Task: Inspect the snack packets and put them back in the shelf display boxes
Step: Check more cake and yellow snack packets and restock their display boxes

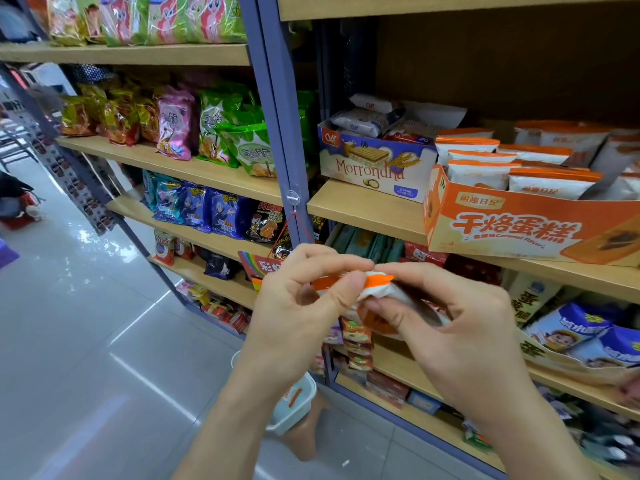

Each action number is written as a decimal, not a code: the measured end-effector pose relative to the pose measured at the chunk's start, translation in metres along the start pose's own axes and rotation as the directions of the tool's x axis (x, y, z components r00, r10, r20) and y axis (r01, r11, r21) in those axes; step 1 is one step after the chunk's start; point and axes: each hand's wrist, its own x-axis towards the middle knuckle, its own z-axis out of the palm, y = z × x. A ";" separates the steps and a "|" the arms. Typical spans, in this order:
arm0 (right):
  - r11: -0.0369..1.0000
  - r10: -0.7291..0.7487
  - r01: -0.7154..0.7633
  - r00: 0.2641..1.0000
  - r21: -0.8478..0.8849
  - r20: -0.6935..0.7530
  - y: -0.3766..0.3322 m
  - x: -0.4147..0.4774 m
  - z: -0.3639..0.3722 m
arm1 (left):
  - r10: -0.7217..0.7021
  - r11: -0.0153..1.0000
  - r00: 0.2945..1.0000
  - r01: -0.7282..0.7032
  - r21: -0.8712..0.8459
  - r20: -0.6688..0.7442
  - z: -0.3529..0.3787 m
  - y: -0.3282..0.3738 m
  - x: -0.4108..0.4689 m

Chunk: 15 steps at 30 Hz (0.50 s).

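Scene: A person's two bare hands work in front of a shop shelf (pixel 363 206), its wooden boards fixed to a blue upright (pixel 277 116) that runs down the middle of the frame.
Snack packet: A small white snack packet (pixel 379 284) with an orange end band sits just below centre frame. It is held in the air between both hands, lower than its carton and to the left of it.
Left hand: The left hand (pixel 304 299), at centre frame, has its grip pinched on the packet's orange end, thumb and forefinger pressed together.
Right hand: The right hand (pixel 460 327), right of centre, grasps the packet's white body, thumb beneath and fingers curled over the top.
Display box: An orange display box (pixel 519 226) stands open-topped on the shelf at the right of the frame, filled with matching packets (pixel 481 171) standing in rows.
Neighbour: A Morrondna box (pixel 374 168) of wafers stands just beside it, toward centre.
Left bay: Bright snack bags (pixel 176 126) crowd the shelves at upper left.
Floor: Glossy grey floor (pixel 86 323) fills the lower left, and a pale basket (pixel 306 403) sits below the wrists.
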 end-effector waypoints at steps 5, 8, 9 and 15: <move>0.999 -0.032 0.032 0.999 0.028 0.004 -0.006 0.002 -0.006 | 0.154 0.985 0.987 -0.157 0.069 0.046 -0.008 0.010 0.001; 0.986 0.056 -0.050 0.998 0.157 -0.036 -0.011 -0.001 -0.006 | 0.240 0.965 0.971 -0.238 0.107 -0.004 -0.004 0.009 -0.002; 0.983 0.073 -0.063 0.996 0.172 -0.049 -0.012 -0.002 -0.006 | 0.259 0.961 0.966 -0.255 0.110 -0.022 -0.003 0.008 -0.003; 0.991 0.079 -0.068 0.993 0.116 -0.092 -0.012 -0.006 -0.007 | 0.324 0.937 0.942 -0.306 0.171 -0.092 0.011 0.005 -0.007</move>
